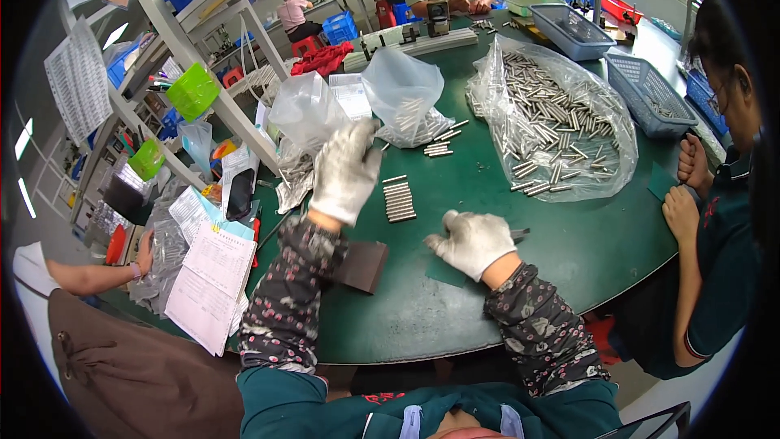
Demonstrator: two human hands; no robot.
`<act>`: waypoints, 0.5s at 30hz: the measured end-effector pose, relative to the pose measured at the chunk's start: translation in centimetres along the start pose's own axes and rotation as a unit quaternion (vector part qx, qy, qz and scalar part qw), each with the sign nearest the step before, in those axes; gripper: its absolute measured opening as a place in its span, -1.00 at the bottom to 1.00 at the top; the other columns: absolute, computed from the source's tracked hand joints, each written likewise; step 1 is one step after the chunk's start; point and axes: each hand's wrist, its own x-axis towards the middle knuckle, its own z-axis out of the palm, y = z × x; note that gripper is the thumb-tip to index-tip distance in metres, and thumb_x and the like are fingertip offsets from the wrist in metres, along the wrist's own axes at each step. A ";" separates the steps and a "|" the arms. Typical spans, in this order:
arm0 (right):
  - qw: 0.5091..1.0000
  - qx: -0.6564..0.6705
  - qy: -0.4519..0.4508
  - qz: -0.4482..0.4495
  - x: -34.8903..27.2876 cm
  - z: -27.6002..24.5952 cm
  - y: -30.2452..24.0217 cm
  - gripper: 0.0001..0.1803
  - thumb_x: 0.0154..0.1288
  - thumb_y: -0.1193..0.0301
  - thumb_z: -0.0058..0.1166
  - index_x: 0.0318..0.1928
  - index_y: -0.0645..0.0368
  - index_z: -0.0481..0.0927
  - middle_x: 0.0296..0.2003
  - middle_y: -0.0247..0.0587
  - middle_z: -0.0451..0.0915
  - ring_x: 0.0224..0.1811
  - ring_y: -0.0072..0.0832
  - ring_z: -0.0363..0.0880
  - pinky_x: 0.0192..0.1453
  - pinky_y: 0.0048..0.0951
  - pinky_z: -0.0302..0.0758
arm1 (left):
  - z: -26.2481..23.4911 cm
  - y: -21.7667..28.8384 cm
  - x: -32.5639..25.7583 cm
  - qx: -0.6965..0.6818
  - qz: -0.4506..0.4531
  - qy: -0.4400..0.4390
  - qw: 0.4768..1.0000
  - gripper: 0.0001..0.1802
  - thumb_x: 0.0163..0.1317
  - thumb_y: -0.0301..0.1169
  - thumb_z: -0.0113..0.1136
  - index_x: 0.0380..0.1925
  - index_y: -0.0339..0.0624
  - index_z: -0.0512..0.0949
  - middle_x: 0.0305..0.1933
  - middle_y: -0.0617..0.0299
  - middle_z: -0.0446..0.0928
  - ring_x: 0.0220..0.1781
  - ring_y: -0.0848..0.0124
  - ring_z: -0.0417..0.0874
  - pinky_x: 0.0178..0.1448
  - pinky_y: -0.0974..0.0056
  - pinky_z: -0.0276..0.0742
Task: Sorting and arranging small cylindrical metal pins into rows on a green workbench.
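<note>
Metal pins [399, 200], laid side by side in a short row on the green table [585, 252], lie between my two gloved hands in the head view: my left hand [345, 171] is raised just left of the row with fingers spread open and holding nothing, near a clear plastic bag [307, 110]. My right hand [471, 241] rests low on the table right of the row, fingers curled; whether it grips anything I cannot tell. A dark block [361, 266] lies beside my left forearm, and a large bag of pins [556, 118] sits farther back.
</note>
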 end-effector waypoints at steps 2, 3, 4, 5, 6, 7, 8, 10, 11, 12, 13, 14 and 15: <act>0.999 -0.029 -0.004 0.045 0.3 -0.4 1.3 -0.56 -0.02 0.02 0.04 -0.37 0.17 0.48 -0.49 -0.05 0.56 -0.40 -0.15 0.57 -0.30 -0.23 0.50 | -1.6 1.6 -4.3 0.000 -0.040 -0.130 0.991 -0.48 -0.13 -0.42 0.22 -0.07 -0.20 0.38 -0.11 0.04 0.44 -0.05 0.10 0.44 0.01 0.13 0.38; 0.997 -0.044 0.000 0.061 0.3 -0.5 1.8 -0.54 -0.05 0.01 0.08 -0.36 0.16 0.46 -0.50 -0.06 0.56 -0.39 -0.16 0.57 -0.30 -0.23 0.49 | -2.9 2.7 -6.1 -0.006 -0.081 -0.215 0.973 -0.41 -0.16 -0.37 0.27 -0.03 -0.24 0.36 -0.05 0.01 0.42 0.00 0.08 0.42 0.06 0.14 0.36; 0.996 -0.057 -0.034 0.065 0.5 -0.7 1.9 -0.53 -0.06 0.01 0.09 -0.33 0.16 0.46 -0.47 -0.06 0.57 -0.36 -0.16 0.57 -0.28 -0.23 0.49 | -4.5 3.7 -7.5 0.012 -0.113 -0.260 0.959 -0.33 -0.18 -0.32 0.30 0.02 -0.24 0.33 -0.01 0.00 0.39 0.03 0.08 0.41 0.08 0.15 0.35; 0.992 -0.075 -0.070 0.074 0.5 -1.0 2.2 -0.52 -0.07 0.01 0.10 -0.30 0.16 0.45 -0.44 -0.06 0.57 -0.34 -0.16 0.57 -0.25 -0.24 0.49 | -5.4 4.5 -8.9 0.021 -0.142 -0.305 0.941 -0.25 -0.21 -0.27 0.33 0.06 -0.24 0.30 0.03 0.00 0.37 0.06 0.07 0.40 0.10 0.16 0.35; 0.989 -0.076 -0.099 0.077 0.4 -1.3 2.3 -0.50 -0.08 0.03 0.11 -0.27 0.17 0.44 -0.44 -0.07 0.58 -0.34 -0.16 0.57 -0.26 -0.25 0.49 | -5.8 4.8 -10.2 0.032 -0.149 -0.322 0.934 -0.16 -0.24 -0.21 0.35 0.11 -0.25 0.25 0.11 -0.03 0.30 0.11 0.06 0.35 0.13 0.16 0.33; 0.989 -0.077 -0.105 0.076 0.5 -1.2 2.2 -0.52 -0.09 0.06 0.13 -0.27 0.17 0.42 -0.44 -0.06 0.58 -0.34 -0.15 0.57 -0.26 -0.24 0.49 | -5.9 4.8 -11.0 0.031 -0.159 -0.328 0.931 -0.16 -0.24 -0.21 0.35 0.11 -0.25 0.25 0.11 -0.03 0.30 0.11 0.06 0.35 0.13 0.16 0.33; 0.991 -0.077 -0.094 0.062 0.5 -0.9 2.3 -0.54 -0.09 0.09 0.14 -0.28 0.17 0.42 -0.45 -0.07 0.57 -0.35 -0.15 0.56 -0.28 -0.24 0.48 | -5.8 4.8 -11.9 0.033 -0.159 -0.313 0.936 -0.16 -0.24 -0.16 0.34 0.10 -0.24 0.26 0.12 -0.02 0.29 0.13 0.08 0.33 0.12 0.13 0.33; 0.992 -0.079 -0.092 0.044 0.5 -0.1 1.9 -0.56 -0.08 0.12 0.15 -0.29 0.17 0.41 -0.47 -0.07 0.57 -0.36 -0.15 0.56 -0.29 -0.23 0.48 | -5.4 4.8 -12.7 0.042 -0.163 -0.295 0.941 -0.22 -0.22 -0.14 0.32 0.06 -0.20 0.30 0.14 0.01 0.27 0.15 0.11 0.32 0.11 0.10 0.34; 0.992 -0.070 -0.097 0.033 0.6 0.1 1.5 -0.59 -0.04 0.14 0.14 -0.29 0.18 0.41 -0.41 -0.07 0.57 -0.33 -0.16 0.56 -0.26 -0.23 0.48 | -5.3 4.7 -12.6 0.041 -0.171 -0.296 0.939 -0.22 -0.22 -0.14 0.32 0.06 -0.20 0.30 0.14 0.01 0.27 0.15 0.11 0.32 0.11 0.10 0.34; 0.993 -0.061 -0.100 0.022 0.6 0.3 1.0 -0.61 -0.01 0.17 0.13 -0.29 0.19 0.41 -0.36 -0.07 0.56 -0.29 -0.17 0.57 -0.23 -0.23 0.48 | -5.2 4.5 -12.3 0.050 -0.176 -0.309 0.933 -0.26 -0.20 -0.19 0.31 0.05 -0.19 0.32 0.15 0.01 0.26 0.14 0.10 0.33 0.12 0.11 0.33; 0.992 -0.062 -0.105 0.019 0.6 1.0 0.7 -0.61 -0.01 0.17 0.13 -0.29 0.19 0.41 -0.36 -0.07 0.56 -0.29 -0.17 0.57 -0.23 -0.23 0.48 | -5.1 4.2 -12.0 0.059 -0.180 -0.321 0.928 -0.31 -0.19 -0.23 0.29 0.03 -0.18 0.34 0.17 0.01 0.25 0.13 0.09 0.34 0.13 0.11 0.33; 0.996 -0.054 -0.073 -0.015 0.4 1.8 0.5 -0.63 0.00 0.17 0.12 -0.30 0.17 0.40 -0.40 -0.09 0.55 -0.32 -0.17 0.55 -0.27 -0.23 0.47 | -4.5 3.4 -12.0 0.085 -0.185 -0.311 0.928 -0.38 -0.17 -0.24 0.28 -0.02 -0.17 0.39 0.17 0.03 0.26 0.13 0.10 0.35 0.12 0.12 0.33; 0.997 -0.045 -0.040 -0.048 0.2 2.3 0.3 -0.65 0.01 0.17 0.11 -0.31 0.14 0.40 -0.44 -0.11 0.53 -0.36 -0.17 0.54 -0.31 -0.23 0.46 | -3.7 2.3 -12.0 0.096 -0.200 -0.289 0.931 -0.38 -0.17 -0.23 0.28 -0.03 -0.17 0.40 0.16 0.03 0.27 0.14 0.11 0.33 0.13 0.11 0.32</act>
